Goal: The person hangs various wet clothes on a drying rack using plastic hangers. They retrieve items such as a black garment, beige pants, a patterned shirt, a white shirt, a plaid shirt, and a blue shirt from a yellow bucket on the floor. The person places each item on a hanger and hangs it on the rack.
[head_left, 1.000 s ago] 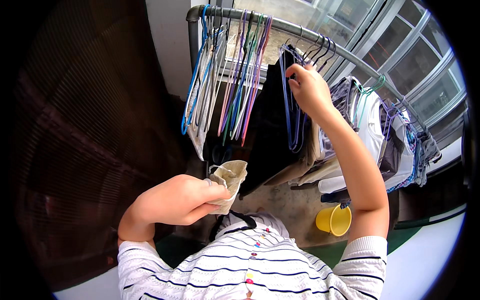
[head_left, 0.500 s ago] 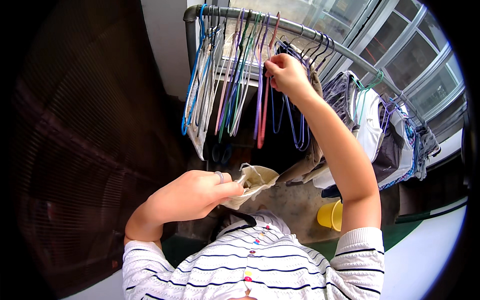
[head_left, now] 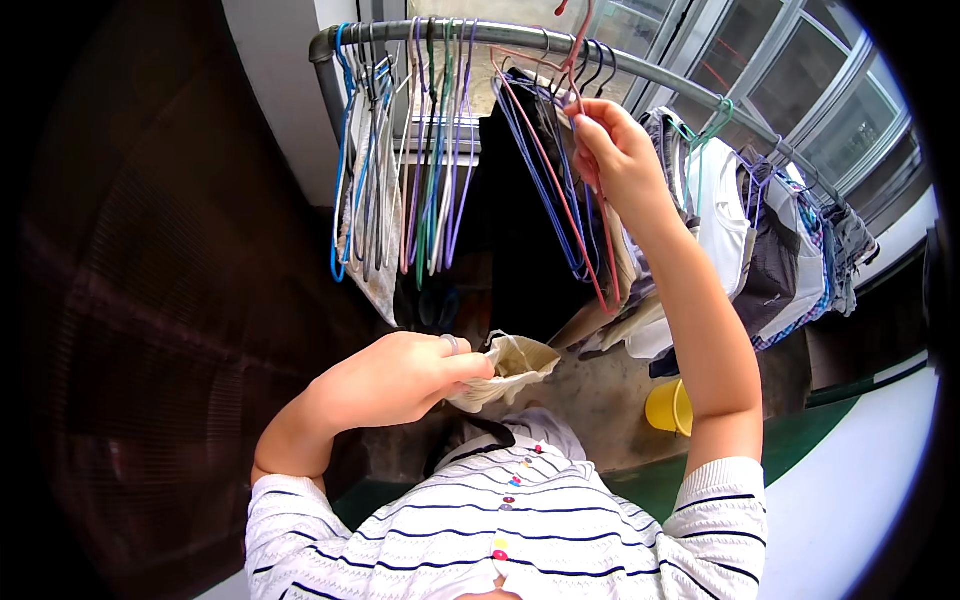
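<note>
My left hand is closed on the edge of a cream cloth piece that gapes open at the top, with a thin string at its rim. I cannot tell whether it is a bag or a garment. Up at the rail, my right hand grips a pink clothes hanger near its neck. The hook of this hanger stands above the rail, and nothing hangs on it. Just behind it are blue-purple hangers and a black garment.
A grey metal rail curves across the top. Several bare hangers hang at its left, beside a pale cloth. Toward the right hang clothes, among them a white top. A yellow bucket stands on the floor.
My right hand has moved right and slightly down, bringing the pink hanger away from the bare hangers, its hook now above the rail. My left hand still grips the cream cloth piece.
</note>
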`<state>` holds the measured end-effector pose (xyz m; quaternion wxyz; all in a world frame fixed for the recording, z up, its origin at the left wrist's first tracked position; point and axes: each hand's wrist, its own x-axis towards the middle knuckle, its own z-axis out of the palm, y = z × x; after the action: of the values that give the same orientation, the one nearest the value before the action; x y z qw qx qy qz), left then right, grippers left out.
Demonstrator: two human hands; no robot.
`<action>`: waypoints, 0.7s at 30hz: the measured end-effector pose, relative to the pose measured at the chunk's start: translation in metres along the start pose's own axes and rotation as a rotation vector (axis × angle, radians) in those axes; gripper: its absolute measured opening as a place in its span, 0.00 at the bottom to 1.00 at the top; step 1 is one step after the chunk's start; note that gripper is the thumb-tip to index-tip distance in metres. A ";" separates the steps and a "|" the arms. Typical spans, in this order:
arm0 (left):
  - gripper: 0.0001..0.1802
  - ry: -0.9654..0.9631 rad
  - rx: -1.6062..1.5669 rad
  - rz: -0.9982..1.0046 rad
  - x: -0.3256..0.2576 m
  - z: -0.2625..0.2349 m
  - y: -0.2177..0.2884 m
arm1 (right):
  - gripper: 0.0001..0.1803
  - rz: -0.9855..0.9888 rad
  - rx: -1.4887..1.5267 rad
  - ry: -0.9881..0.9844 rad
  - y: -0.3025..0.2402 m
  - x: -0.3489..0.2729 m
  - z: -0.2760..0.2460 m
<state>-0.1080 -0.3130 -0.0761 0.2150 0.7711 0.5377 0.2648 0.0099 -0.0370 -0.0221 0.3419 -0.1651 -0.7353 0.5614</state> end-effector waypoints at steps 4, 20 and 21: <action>0.13 0.060 0.024 0.020 0.003 0.002 -0.003 | 0.13 -0.087 0.314 -0.062 0.012 -0.059 -0.022; 0.12 0.068 0.145 0.006 0.032 0.009 0.027 | 0.16 0.083 0.673 0.109 0.026 -0.185 -0.097; 0.12 0.078 0.135 -0.002 0.035 0.008 0.033 | 0.16 0.016 0.781 0.095 0.027 -0.185 -0.095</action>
<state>-0.0698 -0.2915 -0.0561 0.1418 0.7723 0.5631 0.2577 0.2030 -0.0768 -0.0933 0.4086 -0.0540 -0.4482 0.7933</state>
